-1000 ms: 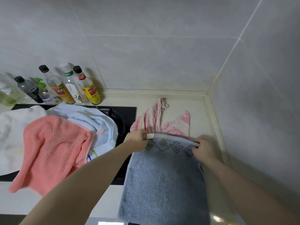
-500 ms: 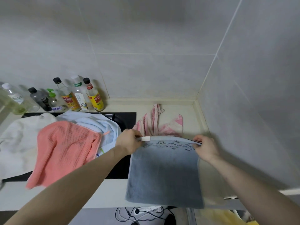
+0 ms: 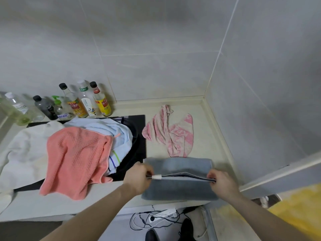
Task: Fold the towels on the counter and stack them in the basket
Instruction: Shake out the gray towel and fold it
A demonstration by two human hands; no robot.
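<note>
step: first fold of grey towel (image 3: 178, 190), lower centre, counter (image 3: 208, 145) edge. left hand (image 3: 139, 176) & right hand (image 3: 222, 183) pinch its doubled edge. next: lay flat, fold again. basket not in view.

Grey towel (image 3: 178, 188): terry cloth, matt, short fuzzy pile, flat woven hem with small white label. Coral towel (image 3: 74, 159): waffle-weave cloth, bumpy grid texture, matt. Pink-and-white towel (image 3: 171, 134): worn terry, nubbly. Pale blue towel (image 3: 112, 131): soft smooth cloth with striped band. White towel (image 3: 22, 150): plush, matt. Desk (image 3: 208, 136): cream, smooth, slight sheen. Cooktop (image 3: 139, 133): black, glossy, glass-like. Bottles (image 3: 86, 101): clear, glossy, paper-like labels. Wall tiles (image 3: 156, 49): grey, smooth, satin.
</note>
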